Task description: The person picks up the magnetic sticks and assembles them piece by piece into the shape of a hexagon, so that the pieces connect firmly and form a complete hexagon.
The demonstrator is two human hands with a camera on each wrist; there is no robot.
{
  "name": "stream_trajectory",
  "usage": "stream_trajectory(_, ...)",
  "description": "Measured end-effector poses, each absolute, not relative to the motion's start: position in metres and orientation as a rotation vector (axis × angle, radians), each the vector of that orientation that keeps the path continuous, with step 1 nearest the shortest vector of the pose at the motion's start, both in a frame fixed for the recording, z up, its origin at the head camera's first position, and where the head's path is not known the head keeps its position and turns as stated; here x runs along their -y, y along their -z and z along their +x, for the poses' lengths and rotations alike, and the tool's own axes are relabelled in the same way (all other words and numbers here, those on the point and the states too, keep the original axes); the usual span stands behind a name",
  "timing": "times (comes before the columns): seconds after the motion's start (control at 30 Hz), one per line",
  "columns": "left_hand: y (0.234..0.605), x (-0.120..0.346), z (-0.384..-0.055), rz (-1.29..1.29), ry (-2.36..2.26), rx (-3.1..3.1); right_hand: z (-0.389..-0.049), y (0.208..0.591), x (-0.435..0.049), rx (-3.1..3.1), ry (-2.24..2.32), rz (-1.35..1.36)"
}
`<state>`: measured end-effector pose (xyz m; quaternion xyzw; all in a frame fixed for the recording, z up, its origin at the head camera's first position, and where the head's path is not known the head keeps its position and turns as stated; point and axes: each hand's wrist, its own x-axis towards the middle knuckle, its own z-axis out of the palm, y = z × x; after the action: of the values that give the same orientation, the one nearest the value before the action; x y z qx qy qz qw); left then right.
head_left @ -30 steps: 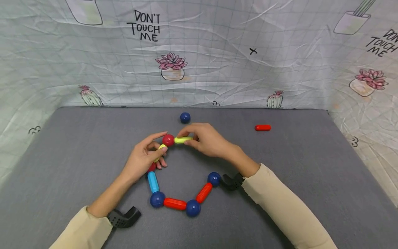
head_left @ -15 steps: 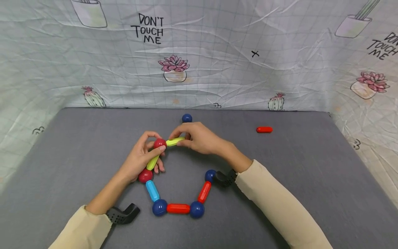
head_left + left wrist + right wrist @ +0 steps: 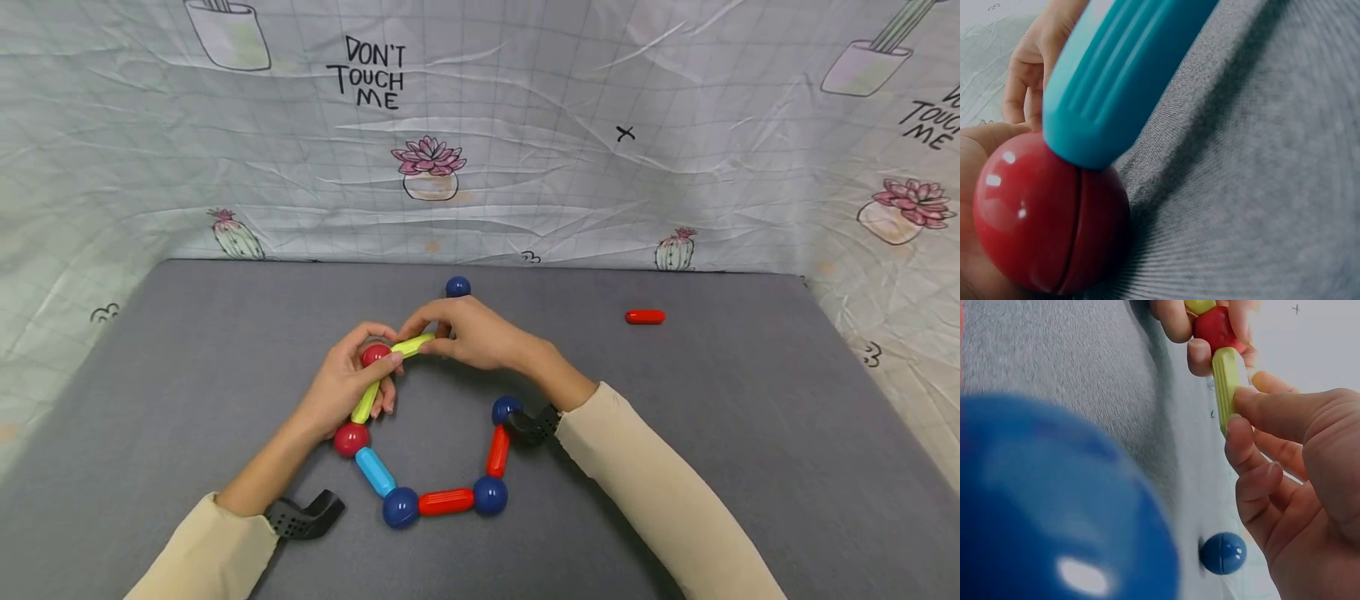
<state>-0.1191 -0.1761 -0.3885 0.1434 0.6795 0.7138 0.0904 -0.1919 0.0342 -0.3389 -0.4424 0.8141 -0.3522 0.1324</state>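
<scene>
My left hand (image 3: 337, 385) grips the upper red ball (image 3: 375, 354), its thumb lying across where the ball meets two yellow-green rods. Between thumb and fingers, my right hand (image 3: 480, 333) pinches the outer yellow-green rod (image 3: 1227, 387), whose far end touches that ball. The other yellow-green rod (image 3: 365, 403) runs down to a lower red ball (image 3: 1054, 215) beside the left palm. From there the chain goes on through a light blue rod (image 3: 375, 472), a blue ball (image 3: 401, 507), a red rod (image 3: 446, 502), another blue ball (image 3: 491, 496) and a second red rod (image 3: 498, 451).
A blue ball (image 3: 507, 409) ends the chain beside the black wrist camera mount (image 3: 532, 427) on the right arm. Behind the right hand lies a loose blue ball (image 3: 458, 287). A loose red rod (image 3: 645, 317) lies at the back right of the grey table (image 3: 720, 433).
The upper red ball and both hands have come left and slightly nearer, the right hand still pinching its rod. The lower part of the chain has swung round to the right.
</scene>
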Motion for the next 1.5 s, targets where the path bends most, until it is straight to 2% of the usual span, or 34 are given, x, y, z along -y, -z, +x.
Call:
stream_trajectory(0.27, 0.389, 0.174, -0.119, 0.435, -2.039, -2.141, -0.195, 0.326, -0.065, -2.488, 1.023, -1.192)
stream_trajectory(0.5, 0.390, 0.173, -0.118, 0.476, -1.961, -2.201, -0.203, 0.329, -0.097, -2.661, 1.153, -0.913)
stream_trajectory(0.63, 0.391, 0.177, -0.118, 0.526, -1.960, -2.196, -0.208, 0.337, -0.094, -2.704, 1.145, -0.862)
stream_trajectory(0.87, 0.391, 0.178, -0.118, 0.496, -1.905, -2.234, -0.221, 0.350, -0.078, -2.712, 1.011, -0.954)
stream_trajectory(1.5, 0.392, 0.176, -0.121, 0.545, -1.978, -2.185, -0.230, 0.350, -0.064, -2.722, 0.873, -0.909)
